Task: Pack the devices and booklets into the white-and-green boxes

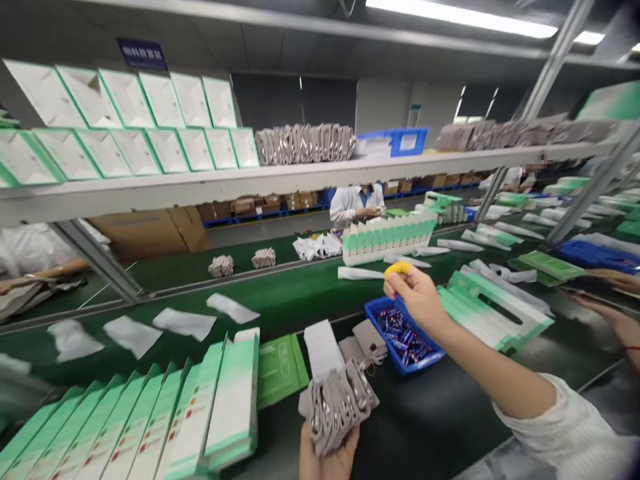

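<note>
Head view: left hand (327,457) grips fanned stack of grey pouches (340,403) low over counter (430,413). Right hand (417,293), outstretched, pinches small yellow piece (399,268) above blue bin (405,337) of small dark packets. Step looks like picking insert for pouch; bringing both hands together likely needed. Green-white boxes (150,420) left of left hand; print unreadable. Shelf sign (143,53) blurred.

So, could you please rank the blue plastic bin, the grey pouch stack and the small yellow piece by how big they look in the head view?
1. Grey pouch stack in the left hand, though nearness to the camera flatters it.
2. Blue plastic bin, roughly similar; unsure against the stack.
3. Small yellow piece in the right hand, clearly smallest.
</note>
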`<state>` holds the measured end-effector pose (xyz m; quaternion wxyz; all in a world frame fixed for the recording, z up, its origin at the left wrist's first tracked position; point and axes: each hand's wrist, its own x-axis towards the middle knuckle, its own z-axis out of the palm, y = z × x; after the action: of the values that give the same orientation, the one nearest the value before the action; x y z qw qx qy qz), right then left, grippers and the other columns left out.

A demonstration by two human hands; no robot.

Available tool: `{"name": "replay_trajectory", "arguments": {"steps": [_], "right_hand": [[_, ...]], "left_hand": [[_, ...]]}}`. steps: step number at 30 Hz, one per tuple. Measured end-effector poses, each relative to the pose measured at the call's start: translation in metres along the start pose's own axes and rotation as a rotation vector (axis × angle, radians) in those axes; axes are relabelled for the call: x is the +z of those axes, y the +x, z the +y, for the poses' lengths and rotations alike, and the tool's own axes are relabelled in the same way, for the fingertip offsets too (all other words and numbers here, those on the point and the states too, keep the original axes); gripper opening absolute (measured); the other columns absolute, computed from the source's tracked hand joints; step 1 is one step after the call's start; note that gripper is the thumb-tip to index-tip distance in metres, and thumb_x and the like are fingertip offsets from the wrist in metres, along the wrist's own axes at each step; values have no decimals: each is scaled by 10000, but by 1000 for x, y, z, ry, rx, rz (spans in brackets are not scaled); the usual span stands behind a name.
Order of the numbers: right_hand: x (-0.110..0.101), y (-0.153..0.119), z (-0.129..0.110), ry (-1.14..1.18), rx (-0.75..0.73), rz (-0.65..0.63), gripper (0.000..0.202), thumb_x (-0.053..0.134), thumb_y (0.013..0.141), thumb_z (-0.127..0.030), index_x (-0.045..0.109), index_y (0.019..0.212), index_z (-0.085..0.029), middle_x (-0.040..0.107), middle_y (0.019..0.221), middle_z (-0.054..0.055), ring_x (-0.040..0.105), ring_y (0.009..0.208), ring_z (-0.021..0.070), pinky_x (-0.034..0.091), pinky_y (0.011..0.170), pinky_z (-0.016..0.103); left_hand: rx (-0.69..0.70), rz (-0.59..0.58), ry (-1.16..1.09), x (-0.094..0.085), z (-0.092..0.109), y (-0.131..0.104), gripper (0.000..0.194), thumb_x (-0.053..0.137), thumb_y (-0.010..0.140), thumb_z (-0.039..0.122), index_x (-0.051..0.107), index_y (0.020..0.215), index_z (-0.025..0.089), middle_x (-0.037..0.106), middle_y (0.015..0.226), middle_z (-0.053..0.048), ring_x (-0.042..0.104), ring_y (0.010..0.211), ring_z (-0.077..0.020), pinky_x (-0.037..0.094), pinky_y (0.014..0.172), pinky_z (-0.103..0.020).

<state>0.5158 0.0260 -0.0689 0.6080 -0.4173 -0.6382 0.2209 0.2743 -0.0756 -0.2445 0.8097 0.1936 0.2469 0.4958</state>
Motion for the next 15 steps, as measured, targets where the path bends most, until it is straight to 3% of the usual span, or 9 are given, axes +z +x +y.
{"name": "replay_trajectory", "arguments": {"steps": [4, 7, 9, 11, 15], "right_hand": [[-6, -57, 38, -151, 94, 17, 233, 408, 993, -396, 513, 890, -216, 492, 664, -30, 495, 592, 129, 442, 596, 266], [-7, -111, 64, -369, 135, -153, 236, 472, 968, -366, 614, 862, -211, 606, 710, 3, 580, 631, 157, 478, 601, 270], [5, -143, 83, -493, 134, -289, 178, 536, 931, -302, 663, 841, -217, 663, 779, 21, 640, 702, 184, 512, 658, 287], [23, -168, 103, -633, 127, -376, 143, 549, 908, -239, 680, 860, -209, 686, 855, 51, 673, 748, 213, 533, 687, 313], [54, -190, 136, -903, 122, -426, 169, 502, 913, -164, 664, 959, -150, 676, 990, 144, 693, 751, 255, 544, 623, 344]], "left_hand": [[47, 80, -224, -35, -6, -12, 323, 475, 941, 274, 731, 1138, 269, 785, 1036, -60, 698, 1063, -225, 512, 1016, -381], [156, 223, -283, -59, -5, -16, 375, 411, 954, 189, 750, 1093, 269, 785, 1039, -69, 732, 974, -220, 583, 901, -377], [193, 275, -305, -70, -3, -17, 399, 399, 948, 157, 761, 1064, 276, 785, 1041, -70, 743, 945, -227, 606, 849, -380], [175, 226, -338, -76, -3, -17, 402, 406, 940, 146, 763, 1064, 283, 779, 1064, -74, 739, 972, -237, 604, 859, -386], [119, -19, -378, -78, -5, -19, 390, 431, 937, 154, 741, 1121, 303, 763, 1118, -68, 718, 1041, -245, 572, 931, -392]]}}
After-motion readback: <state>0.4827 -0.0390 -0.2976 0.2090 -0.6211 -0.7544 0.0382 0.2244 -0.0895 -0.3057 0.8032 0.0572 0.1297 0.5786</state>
